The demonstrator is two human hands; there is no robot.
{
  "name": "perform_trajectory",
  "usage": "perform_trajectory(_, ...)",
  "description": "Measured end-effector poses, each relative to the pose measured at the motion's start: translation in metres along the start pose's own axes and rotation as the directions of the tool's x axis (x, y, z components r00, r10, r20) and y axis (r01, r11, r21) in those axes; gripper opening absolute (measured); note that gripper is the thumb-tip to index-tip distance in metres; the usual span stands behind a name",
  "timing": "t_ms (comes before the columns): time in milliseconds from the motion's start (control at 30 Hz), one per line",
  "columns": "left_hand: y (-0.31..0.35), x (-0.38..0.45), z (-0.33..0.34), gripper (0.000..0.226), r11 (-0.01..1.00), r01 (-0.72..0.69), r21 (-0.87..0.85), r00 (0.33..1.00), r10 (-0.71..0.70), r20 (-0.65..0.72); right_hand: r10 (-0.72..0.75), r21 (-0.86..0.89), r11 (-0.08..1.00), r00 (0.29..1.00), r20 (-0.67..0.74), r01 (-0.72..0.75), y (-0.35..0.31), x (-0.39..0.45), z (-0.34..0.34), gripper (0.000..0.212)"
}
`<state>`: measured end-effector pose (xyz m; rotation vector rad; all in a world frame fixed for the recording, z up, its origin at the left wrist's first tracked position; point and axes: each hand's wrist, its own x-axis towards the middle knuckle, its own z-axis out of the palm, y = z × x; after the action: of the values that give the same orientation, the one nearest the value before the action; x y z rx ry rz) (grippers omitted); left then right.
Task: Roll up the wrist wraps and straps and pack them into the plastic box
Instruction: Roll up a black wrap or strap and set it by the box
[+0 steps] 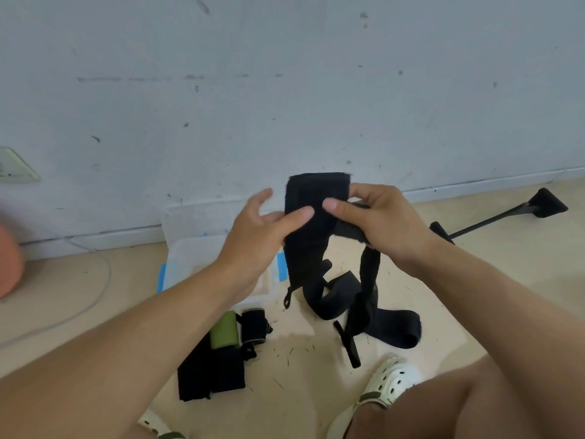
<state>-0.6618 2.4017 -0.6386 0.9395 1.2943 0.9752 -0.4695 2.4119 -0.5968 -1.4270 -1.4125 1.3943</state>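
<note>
I hold a black wrist wrap point(311, 217) upright in front of me, its long tail hanging down to the floor. My right hand point(376, 223) pinches its upper part with thumb and fingers. My left hand point(266, 236) touches its left edge, thumb on the front and fingers loosely spread. Below it a tangle of black straps point(373, 315) lies on the floor. The clear plastic box point(190, 248) with blue latches stands by the wall behind my left hand. A green and black wrap pile point(221, 353) lies near my left forearm.
A scuffed white wall rises right behind the box. A black stand leg point(506, 217) lies on the floor at the right. A thin white cable point(95, 296) curves at the left. My white clogs point(392, 381) are at the bottom, next to my bare knee.
</note>
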Motion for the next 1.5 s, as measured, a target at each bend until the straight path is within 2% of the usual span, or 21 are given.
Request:
perform_trajectory(67,-0.003,-0.005,0.003,0.055,0.992,0.021,0.128,0.994,-0.035,0.105,-0.034,0.021,0.999,0.995,-0.093,0.036,-0.002,0.003,-0.003,0.019)
perform_trajectory(167,-0.005,-0.006,0.005,0.023,0.985,-0.042,0.165,0.997,0.032,0.065,-0.034,-0.068,0.997,0.992,-0.118,0.026,-0.001,0.007,-0.01,0.037)
perform_trajectory(200,-0.005,-0.006,0.004,0.02,0.99,-0.056,0.126,0.998,0.051,0.043,-0.012,-0.088,0.996,0.995,-0.1,0.003,-0.001,0.008,-0.012,0.038)
perform_trajectory(267,-0.002,-0.004,0.003,0.019,0.998,-0.057,0.015,0.998,0.057,-0.016,0.074,-0.151,0.986,0.997,-0.014,-0.075,-0.001,0.006,-0.015,0.028)
perform_trajectory(400,0.005,0.001,-0.003,0.024,0.987,-0.022,-0.157,0.992,0.002,-0.125,0.264,-0.387,0.904,0.949,0.173,-0.181,0.004,0.001,-0.01,0.021)
perform_trajectory(533,0.008,0.004,-0.007,0.025,0.974,0.033,-0.226,0.989,-0.064,-0.13,0.25,-0.398,0.899,0.961,0.122,-0.183,0.008,0.002,-0.001,0.023)
perform_trajectory(633,0.009,0.003,-0.005,0.033,0.974,0.073,-0.212,0.996,-0.081,-0.029,0.166,-0.252,0.956,0.985,0.043,-0.15,0.006,0.007,-0.002,0.028)
perform_trajectory(767,-0.009,0.0,-0.003,0.054,0.983,0.141,0.121,0.981,-0.156,0.119,0.084,0.071,0.994,0.996,-0.027,-0.082,0.0,0.014,-0.003,0.03)
perform_trajectory(867,-0.027,-0.008,0.003,0.037,0.922,0.192,0.336,0.952,-0.259,0.166,0.084,0.262,0.964,0.989,-0.119,-0.05,0.0,0.021,-0.005,0.034)
perform_trajectory(967,-0.033,-0.012,0.008,0.02,0.926,0.174,0.335,0.969,-0.221,0.108,0.116,0.308,0.951,0.966,-0.232,-0.04,0.001,0.028,-0.011,0.027)
perform_trajectory(1033,-0.03,-0.01,0.009,0.018,0.956,0.143,0.255,0.988,-0.152,0.016,0.132,0.239,0.969,0.941,-0.311,-0.057,0.003,0.032,-0.015,0.019)
perform_trajectory(1100,-0.022,-0.006,0.009,0.018,0.983,0.121,0.139,0.991,-0.112,-0.071,0.13,0.154,0.985,0.936,-0.327,-0.083,0.007,0.034,-0.017,0.019)
perform_trajectory(1233,-0.01,0.0,0.005,0.021,0.996,0.09,0.02,0.987,-0.086,-0.136,0.178,-0.045,0.981,0.974,-0.14,-0.186,0.014,0.03,-0.008,0.019)
perform_trajectory(1300,-0.007,0.004,0.003,0.028,0.994,0.102,-0.04,0.978,-0.108,-0.177,0.209,-0.193,0.958,0.977,-0.043,-0.213,0.015,0.026,-0.004,0.028)
perform_trajectory(1400,-0.005,0.009,-0.001,0.036,0.983,0.131,-0.132,0.966,-0.156,-0.206,0.23,-0.352,0.913,0.973,0.022,-0.208,0.016,0.022,-0.001,0.053)
perform_trajectory(1500,-0.005,0.009,-0.002,0.033,0.976,0.138,-0.169,0.973,-0.165,-0.16,0.239,-0.411,0.89,0.969,0.058,-0.195,0.015,0.019,0.003,0.052)
